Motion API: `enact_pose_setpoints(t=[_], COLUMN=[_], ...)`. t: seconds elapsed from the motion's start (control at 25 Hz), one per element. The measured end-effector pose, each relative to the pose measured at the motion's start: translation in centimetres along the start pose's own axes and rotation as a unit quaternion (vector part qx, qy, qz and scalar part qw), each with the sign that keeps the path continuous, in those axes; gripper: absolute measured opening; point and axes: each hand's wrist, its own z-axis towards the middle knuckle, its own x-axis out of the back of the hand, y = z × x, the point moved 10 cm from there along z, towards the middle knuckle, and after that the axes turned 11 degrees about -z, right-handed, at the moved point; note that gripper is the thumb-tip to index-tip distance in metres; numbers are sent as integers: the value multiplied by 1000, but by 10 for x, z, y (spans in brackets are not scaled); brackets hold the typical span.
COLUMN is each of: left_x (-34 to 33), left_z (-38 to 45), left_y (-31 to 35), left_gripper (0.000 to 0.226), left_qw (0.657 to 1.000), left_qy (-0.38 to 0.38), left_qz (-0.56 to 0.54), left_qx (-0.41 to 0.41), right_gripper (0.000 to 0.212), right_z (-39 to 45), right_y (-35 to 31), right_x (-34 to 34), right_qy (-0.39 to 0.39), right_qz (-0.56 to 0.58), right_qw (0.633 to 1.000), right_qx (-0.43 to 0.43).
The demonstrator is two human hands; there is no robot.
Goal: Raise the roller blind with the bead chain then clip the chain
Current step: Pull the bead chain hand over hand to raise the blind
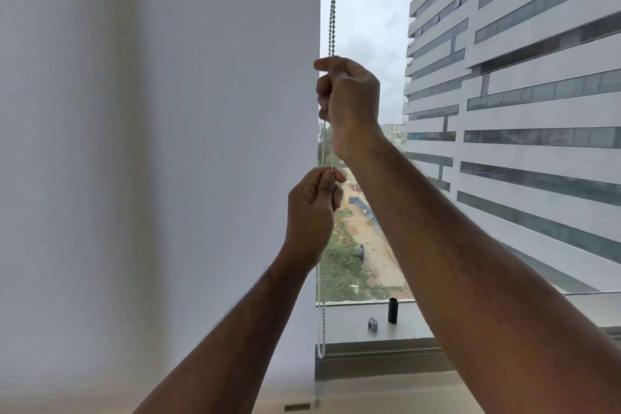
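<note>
The roller blind (168,144) looks like a matt, smooth white fabric with no visible weave, and the bead chain (332,0) beside its edge is a string of small round beads with a dull grey sheen, metal or plastic being impossible to tell. On the smooth, matt grey window sill (349,326) stand a black cylinder (392,310) with a faintly glossy plastic look and a small grey clip (373,322) with a soft metallic shine. Outside, the office building (521,111) shows matt pale cladding between glossy dark glass bands.

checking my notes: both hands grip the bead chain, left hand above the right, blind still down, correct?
Not quite. The head view shows the right hand above and the left hand below. Both do grip the bead chain, and the roller blind still hangs low.
</note>
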Motion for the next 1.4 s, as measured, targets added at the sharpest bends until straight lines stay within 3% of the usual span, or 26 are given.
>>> enact_pose_setpoints(t=[0.2, 0.44, 0.84, 1.08, 1.2, 1.4], left_x=[9, 13, -47, -41, -36, -24], left_z=[-11, 46, 115, 106, 90, 59], left_y=[-25, 16, 78, 69, 58, 36], left_gripper=[38, 34, 32, 30, 33, 34], left_qw=[997, 993, 993, 998, 997, 999], left_qy=[-13, 39, -13, 14, 8, 14], left_qz=[-22, -107, -113, -66, -71, -42], left_qx=[68, 33, 41, -1, 0, 9], right_gripper=[28, 27, 27, 28, 36, 43], right_z=[-15, -39, -92, -112, -116, -81], right_y=[22, 42, 103, 126, 140, 100], right_x=[16, 31, 38, 44, 47, 49], right_qy=[24, 45, 20, -23, -63, -34], right_qz=[-47, -99, -98, -114, -108, -75], right_qw=[998, 993, 995, 993, 989, 993], right_qx=[25, 48, 6, -13, -73, -83])
